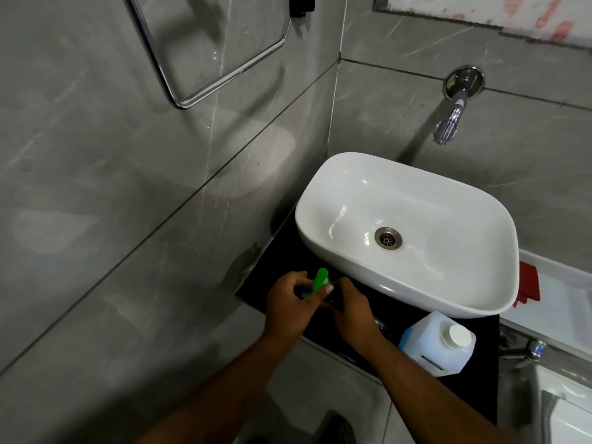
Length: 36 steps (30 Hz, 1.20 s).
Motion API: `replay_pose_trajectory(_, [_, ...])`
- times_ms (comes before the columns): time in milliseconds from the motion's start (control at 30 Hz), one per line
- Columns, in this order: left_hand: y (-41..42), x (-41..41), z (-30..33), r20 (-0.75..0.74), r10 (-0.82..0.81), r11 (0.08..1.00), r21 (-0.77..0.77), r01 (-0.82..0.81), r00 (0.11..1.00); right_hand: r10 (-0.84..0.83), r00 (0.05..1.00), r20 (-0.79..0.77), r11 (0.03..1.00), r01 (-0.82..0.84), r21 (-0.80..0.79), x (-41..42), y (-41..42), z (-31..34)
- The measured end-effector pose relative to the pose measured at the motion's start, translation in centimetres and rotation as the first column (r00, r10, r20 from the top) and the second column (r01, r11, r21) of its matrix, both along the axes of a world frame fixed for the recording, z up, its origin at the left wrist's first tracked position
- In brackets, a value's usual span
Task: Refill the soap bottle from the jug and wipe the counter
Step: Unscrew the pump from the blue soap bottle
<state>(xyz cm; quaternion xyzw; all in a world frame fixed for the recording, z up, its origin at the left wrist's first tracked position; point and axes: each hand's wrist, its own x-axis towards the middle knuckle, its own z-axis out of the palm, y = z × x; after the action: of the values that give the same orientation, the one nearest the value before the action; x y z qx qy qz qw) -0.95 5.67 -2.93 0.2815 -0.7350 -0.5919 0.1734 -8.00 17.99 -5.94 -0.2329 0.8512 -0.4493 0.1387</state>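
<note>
Forearms reach in from the bottom edge toward the near left corner of the black table (474,402). Both hands meet there on the soap bottle (306,292), whose body is mostly hidden behind the fingers, with only a blue glimpse showing. The left hand (288,307) has its grip closed round the bottle's upper part, thumb pressed against the green pump top (320,279). The right hand (349,309) wraps the lower, darker part, its grip also closed on the bottle. One hand steadying while the other works the top suggests the pump is being unscrewed so the bottle can take a refill, though I cannot tell which way it turns.

Just to the right, near the table's front edge, the jug (437,344) of pale blue liquid stands with its white cap (458,335) on, within easy reach for pouring. Nothing has been poured yet, by the look of it.

Behind both sits the white basin (323,187), dry and bare, under a chrome wall tap (448,123). A red cloth (528,283) lies past the basin's right side, probably kept for the wipe.
</note>
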Motion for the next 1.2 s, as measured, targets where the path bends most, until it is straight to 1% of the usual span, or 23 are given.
replay_pose_trajectory(67, [-0.1,0.2,-0.3,0.006,0.015,1.0,-0.021,-0.015,1.0,-0.001,1.0,-0.002,1.0,0.001,0.0,-0.1,0.0,-0.1])
replay_pose_trajectory(167, [-0.2,0.0,-0.2,0.028,-0.123,0.992,0.028,0.122,0.992,0.001,1.0,-0.001,1.0,-0.001,-0.017,-0.1,0.0,-0.2])
replay_pose_trajectory(200, [-0.2,-0.2,-0.1,0.023,-0.153,0.988,0.016,0.152,0.988,0.001,1.0,0.001,1.0,-0.001,-0.019,-0.1,0.0,-0.2])
replay_pose_trajectory(233, [-0.1,-0.3,0.0,0.011,-0.149,0.989,-0.002,0.149,0.989,0.003,1.0,0.004,1.0,-0.003,-0.019,0.0,0.0,-0.2])
replay_pose_trajectory(333, [-0.1,-0.5,0.3,0.013,-0.013,1.0,-0.027,0.013,1.0,0.009,1.0,0.001,1.0,-0.009,-0.006,0.1,-0.1,-0.1])
replay_pose_trajectory(367, [-0.2,-0.4,0.3,0.021,0.004,0.999,-0.032,-0.003,1.0,0.006,1.0,0.0,1.0,-0.006,-0.005,0.1,-0.1,-0.1])
replay_pose_trajectory(433, [-0.2,-0.4,0.5,0.027,-0.067,0.998,0.011,0.066,0.997,0.002,1.0,0.007,1.0,-0.002,-0.024,0.1,-0.1,0.0])
replay_pose_trajectory(500, [-0.1,-0.5,0.8,-0.005,-0.152,0.986,0.067,0.152,0.988,0.013,1.0,-0.002,0.999,-0.013,-0.038,0.1,0.0,0.1])
replay_pose_trajectory(533, [0.0,-0.6,0.8,-0.013,-0.164,0.984,0.071,0.165,0.986,0.017,1.0,-0.011,0.999,-0.018,-0.036,0.1,0.0,0.2])
replay_pose_trajectory(700, [-0.2,-0.9,2.2,-0.004,-0.077,0.996,0.035,0.077,0.997,0.021,1.0,-0.016,0.999,-0.022,-0.026,0.2,-0.1,0.2])
replay_pose_trajectory(800, [-0.7,-1.3,3.5,-0.066,-0.014,0.996,0.085,0.02,0.998,0.004,1.0,0.012,1.0,-0.004,0.014,0.1,-0.1,0.1])
replay_pose_trajectory(867, [-1.3,-1.6,4.5,-0.079,0.019,0.995,0.094,-0.011,0.997,-0.011,0.999,0.034,0.999,0.009,0.04,0.0,-0.2,0.1])
replay_pose_trajectory(1133, [-3.6,-2.4,7.7,-0.108,0.045,0.999,0.017,-0.044,0.993,-0.039,0.996,0.079,0.999,0.036,0.041,-0.1,-0.4,-0.2])
replay_pose_trajectory(1200, [-3.7,-2.4,8.2,-0.105,0.053,0.998,0.02,-0.051,0.993,-0.039,0.996,0.08,0.999,0.036,0.038,0.0,-0.4,-0.1])
